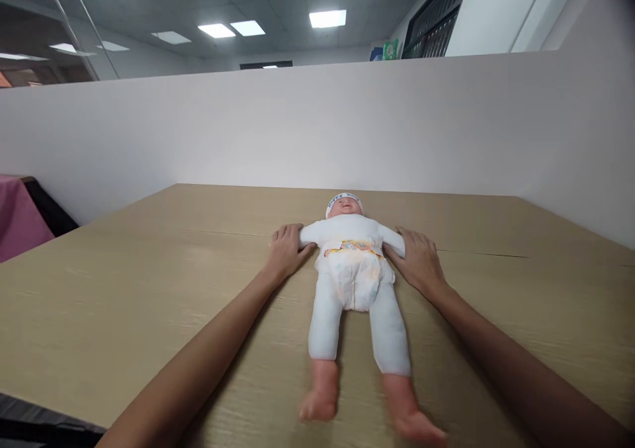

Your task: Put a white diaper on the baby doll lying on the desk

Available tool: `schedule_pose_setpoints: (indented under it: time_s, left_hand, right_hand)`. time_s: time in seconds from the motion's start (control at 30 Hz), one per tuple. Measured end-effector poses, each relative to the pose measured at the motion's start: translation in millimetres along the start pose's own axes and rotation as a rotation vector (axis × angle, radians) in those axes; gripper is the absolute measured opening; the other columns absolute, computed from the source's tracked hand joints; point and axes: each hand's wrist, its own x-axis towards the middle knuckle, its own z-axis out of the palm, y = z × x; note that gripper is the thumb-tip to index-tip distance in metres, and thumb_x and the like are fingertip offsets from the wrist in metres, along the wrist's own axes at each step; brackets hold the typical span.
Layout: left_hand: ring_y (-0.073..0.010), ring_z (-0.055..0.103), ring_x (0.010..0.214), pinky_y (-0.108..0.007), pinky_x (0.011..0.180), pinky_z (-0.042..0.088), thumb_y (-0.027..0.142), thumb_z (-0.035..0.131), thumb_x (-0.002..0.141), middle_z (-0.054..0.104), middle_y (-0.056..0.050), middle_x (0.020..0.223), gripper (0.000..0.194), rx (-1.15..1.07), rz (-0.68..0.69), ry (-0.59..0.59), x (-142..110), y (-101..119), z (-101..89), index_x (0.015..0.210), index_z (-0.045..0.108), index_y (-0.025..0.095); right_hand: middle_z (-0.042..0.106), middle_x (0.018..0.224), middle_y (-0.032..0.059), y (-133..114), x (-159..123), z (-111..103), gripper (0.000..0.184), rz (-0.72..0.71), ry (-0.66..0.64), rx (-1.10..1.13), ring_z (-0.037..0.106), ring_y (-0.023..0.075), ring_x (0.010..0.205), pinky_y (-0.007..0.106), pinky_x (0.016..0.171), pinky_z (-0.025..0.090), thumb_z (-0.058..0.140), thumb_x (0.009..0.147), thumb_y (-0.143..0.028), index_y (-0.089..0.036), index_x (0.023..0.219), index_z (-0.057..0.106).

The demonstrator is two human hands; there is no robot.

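Note:
A baby doll (348,228) lies on its back on the tabletop, head away from me and bare feet towards me. It has a white cloth body, a printed white headband (331,203) and a white diaper (358,279) with an orange patterned waistband around its hips. My left hand (286,249) is closed over the end of the doll's arm on the left, thumb on the near side. On the right, my right hand (417,255) grips the end of the other arm the same way. The doll's own hands are hidden under my fingers.
The doll rests on a wide tan table (149,289) with a seam across it. A white partition (248,130) rises behind the table. Pink cloth (22,216) hangs beyond the left edge, and a green package (390,49) shows above the partition.

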Motion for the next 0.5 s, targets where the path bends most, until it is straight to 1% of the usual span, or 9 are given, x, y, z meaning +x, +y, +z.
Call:
schedule_pose_setpoints:
  time_s: [0.07, 0.13, 0.23, 0.3, 0.37, 0.4, 0.47, 0.5]
  left_hand:
    - [-0.0378, 0.057, 0.130, -0.052, 0.113, 0.040, 0.054, 0.063, 0.103, 0.068, -0.018, 0.138, 0.057, 0.020, -0.015, -0.039, 8.8, -3.7, 5.4, 0.143, 0.058, 0.014]
    - [-0.0381, 0.060, 0.125, -0.053, 0.109, 0.041, 0.055, 0.060, 0.104, 0.071, -0.018, 0.133, 0.055, 0.048, -0.007, -0.060, 11.1, -3.0, 6.2, 0.140, 0.061, 0.014]
    - [-0.0384, 0.062, 0.119, -0.052, 0.105, 0.042, 0.054, 0.057, 0.105, 0.073, -0.019, 0.125, 0.049, 0.104, -0.012, -0.077, 7.0, 4.7, 0.6, 0.131, 0.065, 0.014]
    - [-0.0377, 0.063, 0.115, -0.050, 0.103, 0.043, 0.049, 0.058, 0.104, 0.074, -0.019, 0.117, 0.039, 0.083, -0.049, -0.058, 3.9, 14.4, -8.9, 0.121, 0.067, 0.015]
    - [-0.0365, 0.065, 0.105, -0.049, 0.098, 0.044, 0.044, 0.063, 0.100, 0.074, -0.016, 0.103, 0.029, -0.007, -0.116, -0.016, 2.3, 28.8, -25.8, 0.107, 0.067, 0.017]
    - [-0.0355, 0.065, 0.099, -0.048, 0.094, 0.044, 0.044, 0.065, 0.099, 0.073, -0.015, 0.098, 0.026, -0.060, -0.150, 0.010, 1.2, 38.3, -37.9, 0.100, 0.066, 0.018]
    - [-0.0326, 0.064, 0.087, -0.044, 0.084, 0.045, 0.049, 0.070, 0.095, 0.070, -0.013, 0.091, 0.028, -0.148, -0.203, 0.066, -5.1, 62.0, -68.7, 0.091, 0.061, 0.023]
    - [-0.0315, 0.063, 0.084, -0.043, 0.080, 0.044, 0.052, 0.071, 0.094, 0.070, -0.013, 0.091, 0.030, -0.185, -0.228, 0.085, -12.6, 75.9, -86.3, 0.090, 0.059, 0.025]
  right_hand:
    - [0.075, 0.116, 0.0173, 2.5, 2.6, 0.9, 0.054, -0.003, -0.088, 0.018, 0.066, 0.0335, 0.108, 0.042, 0.095, 0.047, 0.047, 0.108, -0.054, -0.013, 0.137, 0.067]
    - [0.076, 0.110, 0.0145, -1.5, 1.5, -3.2, 0.050, 0.035, -0.140, 0.046, 0.068, 0.0308, 0.100, 0.037, 0.084, 0.045, 0.047, 0.108, -0.056, -0.016, 0.126, 0.072]
    - [0.076, 0.105, 0.0134, -19.8, 0.7, -16.1, 0.047, 0.176, -0.187, 0.092, 0.068, 0.0284, 0.090, 0.033, 0.071, 0.038, 0.048, 0.108, -0.057, -0.018, 0.114, 0.074]
    - [0.077, 0.102, 0.0147, -36.1, 3.0, -28.9, 0.044, 0.268, -0.216, 0.149, 0.068, 0.0285, 0.085, 0.033, 0.068, 0.034, 0.050, 0.106, -0.055, -0.019, 0.110, 0.073]
    - [0.077, 0.099, 0.0159, -50.2, 5.5, -45.8, 0.043, 0.322, -0.234, 0.229, 0.068, 0.0295, 0.083, 0.034, 0.068, 0.034, 0.051, 0.105, -0.056, -0.019, 0.107, 0.073]
    - [0.077, 0.099, 0.0161, -55.2, 5.8, -55.7, 0.044, 0.336, -0.235, 0.266, 0.068, 0.0300, 0.083, 0.035, 0.068, 0.036, 0.050, 0.104, -0.056, -0.019, 0.107, 0.073]
    - [0.078, 0.101, 0.0152, -60.6, 2.7, -77.7, 0.049, 0.355, -0.216, 0.322, 0.070, 0.0310, 0.086, 0.035, 0.070, 0.041, 0.046, 0.104, -0.059, -0.020, 0.113, 0.073]
    - [0.078, 0.104, 0.0146, -61.3, -1.3, -89.5, 0.051, 0.368, -0.195, 0.374, 0.072, 0.0316, 0.090, 0.035, 0.072, 0.045, 0.045, 0.104, -0.060, -0.021, 0.118, 0.073]
